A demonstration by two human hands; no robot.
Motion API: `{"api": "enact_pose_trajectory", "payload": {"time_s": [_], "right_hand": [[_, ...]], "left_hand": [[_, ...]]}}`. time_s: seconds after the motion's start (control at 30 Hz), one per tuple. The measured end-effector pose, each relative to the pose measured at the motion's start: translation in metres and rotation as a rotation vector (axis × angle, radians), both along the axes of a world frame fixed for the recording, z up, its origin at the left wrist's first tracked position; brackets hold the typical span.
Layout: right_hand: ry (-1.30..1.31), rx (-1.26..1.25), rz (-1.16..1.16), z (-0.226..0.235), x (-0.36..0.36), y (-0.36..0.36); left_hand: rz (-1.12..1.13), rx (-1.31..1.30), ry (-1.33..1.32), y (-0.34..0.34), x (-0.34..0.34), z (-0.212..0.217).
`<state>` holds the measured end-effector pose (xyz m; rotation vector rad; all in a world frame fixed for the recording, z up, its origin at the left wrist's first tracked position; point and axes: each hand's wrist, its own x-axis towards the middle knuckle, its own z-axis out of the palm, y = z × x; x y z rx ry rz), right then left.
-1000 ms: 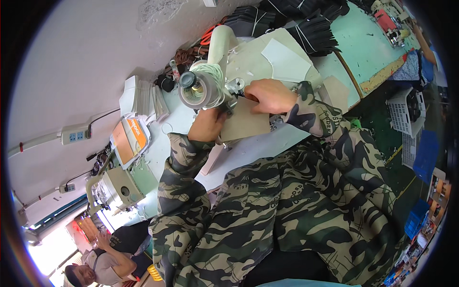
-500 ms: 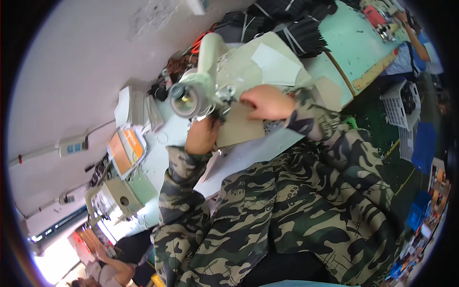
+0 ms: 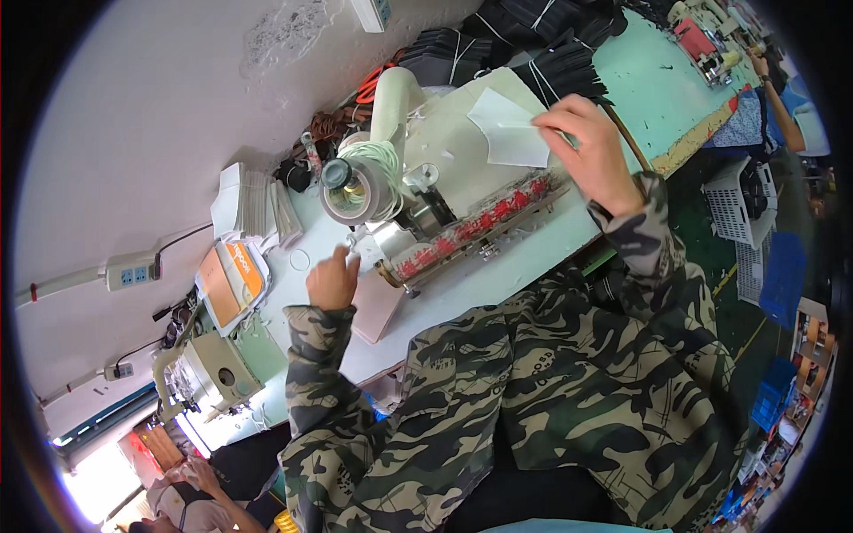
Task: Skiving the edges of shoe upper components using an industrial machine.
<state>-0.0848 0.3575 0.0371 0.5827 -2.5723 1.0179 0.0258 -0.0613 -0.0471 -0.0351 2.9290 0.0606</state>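
Note:
My left hand [image 3: 333,280] is beside the left end of a sewing machine [image 3: 391,111], its fingers curled together. Whatever they hold, if anything, is too small to make out. Just below that hand, a pinkish-beige panel [image 3: 378,313] lies on the pale table. On the right, my right hand [image 3: 591,151] pinches the right edge of a white sheet [image 3: 511,129] that rests on the machine's cream top. Chipped red paint covers the machine's long arm [image 3: 480,224], which runs between my hands. A coil of pale cord [image 3: 378,169] hangs around the machine head.
Bundled black pieces [image 3: 453,55] lie behind the machine. A stack of pale panels [image 3: 253,204] and an orange-and-white packet [image 3: 233,280] are at the left, near another sewing machine [image 3: 218,369]. A white crate [image 3: 739,200] stands on the floor at right. Other people work at both sides.
The beige panel under both hands is away from the machine front, exposing the red arm. My left hand has moved down and left; my right hand has moved up and right to the white sheet.

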Motion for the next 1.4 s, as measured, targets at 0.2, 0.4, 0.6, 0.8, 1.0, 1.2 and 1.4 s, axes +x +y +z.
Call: {"api": "enact_pose_trajectory", "payload": {"time_s": [0.2,0.4,0.6,0.8,1.0,1.2,1.4], "right_hand": [[0.106,0.087,0.055,0.0,0.017,-0.026],[0.138,-0.535,0.288,0.07,0.03,-0.163],[0.114,-0.519,0.356,0.044,0.007,-0.181],[-0.188,-0.51,0.269,0.02,0.021,-0.111],[-0.603,-0.242,0.438,-0.049,0.035,-0.088],[-0.357,0.312,0.54,-0.043,0.004,-0.107],[-0.974,-0.475,0.442,-0.051,0.04,-0.088]], "left_hand": [[-0.117,-0.017,-0.143,-0.024,0.032,-0.034],[-0.155,-0.101,0.21,-0.027,0.052,-0.045],[0.283,1.091,-0.668,-0.029,0.022,0.06],[-0.036,0.759,-0.569,0.032,-0.047,0.06],[0.121,0.876,-0.543,0.035,-0.048,0.048],[-0.169,0.565,-0.405,0.079,-0.06,0.061],[0.094,1.054,-0.531,0.065,-0.016,0.064]]}}
